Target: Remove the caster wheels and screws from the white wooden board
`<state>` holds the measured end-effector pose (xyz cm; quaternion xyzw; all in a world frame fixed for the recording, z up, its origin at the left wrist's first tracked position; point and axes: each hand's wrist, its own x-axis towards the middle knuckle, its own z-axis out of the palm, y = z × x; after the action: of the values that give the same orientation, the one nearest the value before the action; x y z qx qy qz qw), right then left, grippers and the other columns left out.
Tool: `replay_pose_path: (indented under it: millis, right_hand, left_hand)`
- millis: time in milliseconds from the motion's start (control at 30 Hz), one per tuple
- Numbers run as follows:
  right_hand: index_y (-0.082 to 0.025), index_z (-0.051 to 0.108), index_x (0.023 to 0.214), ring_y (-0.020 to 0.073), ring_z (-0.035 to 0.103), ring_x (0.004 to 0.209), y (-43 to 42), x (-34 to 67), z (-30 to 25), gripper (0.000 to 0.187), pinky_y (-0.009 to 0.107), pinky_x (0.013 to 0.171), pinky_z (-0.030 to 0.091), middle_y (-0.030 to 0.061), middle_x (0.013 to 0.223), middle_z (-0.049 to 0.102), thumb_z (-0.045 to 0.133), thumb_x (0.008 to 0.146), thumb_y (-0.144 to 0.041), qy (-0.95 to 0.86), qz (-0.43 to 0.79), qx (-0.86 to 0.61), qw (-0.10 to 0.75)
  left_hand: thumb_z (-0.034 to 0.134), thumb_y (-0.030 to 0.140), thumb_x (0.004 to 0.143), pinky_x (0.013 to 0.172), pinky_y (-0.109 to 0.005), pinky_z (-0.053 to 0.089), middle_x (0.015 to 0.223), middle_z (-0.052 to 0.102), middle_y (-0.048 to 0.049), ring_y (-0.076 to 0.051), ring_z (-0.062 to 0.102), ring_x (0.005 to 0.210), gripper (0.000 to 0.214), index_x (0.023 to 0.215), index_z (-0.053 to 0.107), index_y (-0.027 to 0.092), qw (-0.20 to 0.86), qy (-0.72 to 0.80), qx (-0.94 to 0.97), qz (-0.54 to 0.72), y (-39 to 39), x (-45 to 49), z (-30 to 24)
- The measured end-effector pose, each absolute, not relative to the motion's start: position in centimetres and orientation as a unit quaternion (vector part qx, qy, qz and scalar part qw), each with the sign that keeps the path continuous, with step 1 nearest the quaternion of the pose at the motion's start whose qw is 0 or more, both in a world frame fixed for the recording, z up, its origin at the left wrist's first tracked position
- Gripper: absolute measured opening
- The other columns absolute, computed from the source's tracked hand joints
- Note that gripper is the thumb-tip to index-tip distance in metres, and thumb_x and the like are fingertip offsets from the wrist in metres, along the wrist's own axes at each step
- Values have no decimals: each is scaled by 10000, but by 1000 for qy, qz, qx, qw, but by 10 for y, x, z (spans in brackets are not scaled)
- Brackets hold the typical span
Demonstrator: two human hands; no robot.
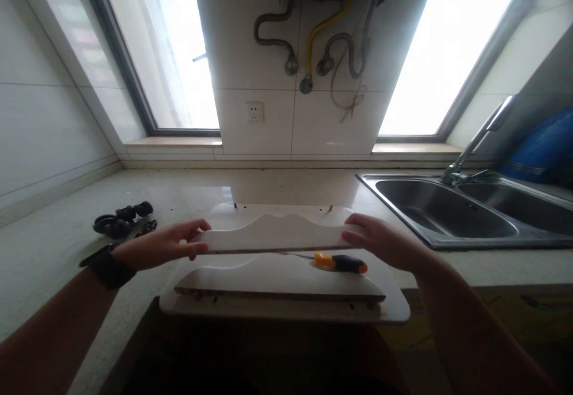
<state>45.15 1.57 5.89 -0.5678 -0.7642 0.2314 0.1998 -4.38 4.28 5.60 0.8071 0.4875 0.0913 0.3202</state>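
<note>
Between my two hands is a long white panel [273, 234] with a wavy upper edge. My left hand [179, 243] pinches its left end, and my right hand [373, 237] grips its right end. Under it lies a larger white board [286, 309] with rounded corners, resting on the counter near its front edge. On that board, closer to me, is a second wavy white panel [268, 278]. A screwdriver [341, 262] with a yellow and black handle lies just behind this second panel. Small pegs [330, 208] stick up at the board's far side.
Black casters [119, 221] and a small pile of dark hardware [147, 227] sit on the counter at left. A double steel sink [430, 241] with a faucet [474, 138] is at right, near a blue object [541, 147]. Hoses [313, 31] hang on the wall.
</note>
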Motion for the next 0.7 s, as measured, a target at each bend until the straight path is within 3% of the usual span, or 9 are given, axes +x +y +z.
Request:
replay_pose_path:
  millis: [67,267,367,500,600,700]
  right_hand:
    - [-219,654,942,207,648,746,-7,449,52,478,330,661,457,56,831,726,492,964,-669,-761,237,-579,173]
    - [-237,653,986,249,679,853,-41,436,41,406,349,733,444,66,921,731,474,989,-600,-760,142,-625,111]
    - [-242,656,967,249,682,843,-47,434,39,406,364,729,434,68,986,721,429,1015,-576,-783,88,-609,96]
    - [-274,680,1017,240,670,816,-47,438,40,324,377,716,441,52,1037,709,517,984,-552,-793,34,-598,108]
    - [-280,711,1062,260,662,1008,-36,446,40,317,414,865,483,68,1106,706,510,1000,-517,-812,67,-554,171]
    - [-263,726,1174,248,650,1113,-18,455,33,371,415,981,485,95,1212,709,469,1019,-480,-804,195,-511,232]
  left_hand:
    - [658,644,877,927,-388,506,1139,707,-66,-282,661,1030,577,1285,619,238,265,495,826,52,33,-41,57]
    - [735,725,750,958,-399,475,1138,677,-98,-316,612,1084,587,1014,706,202,163,460,873,-18,28,-25,56]
    - [799,683,702,957,-396,489,1213,671,-91,-317,625,1100,667,1166,683,218,176,466,866,-24,21,-14,58]
    - [839,622,678,1001,-387,483,1342,643,-78,-311,629,1167,858,1412,570,269,196,432,880,0,10,7,58]
    - [793,557,743,946,-373,495,1245,679,-72,-290,649,1081,684,1331,619,254,178,411,894,-2,6,19,56]
    - [703,467,836,882,-355,500,1125,704,-70,-269,659,994,413,1171,666,229,152,402,903,-7,7,23,56]
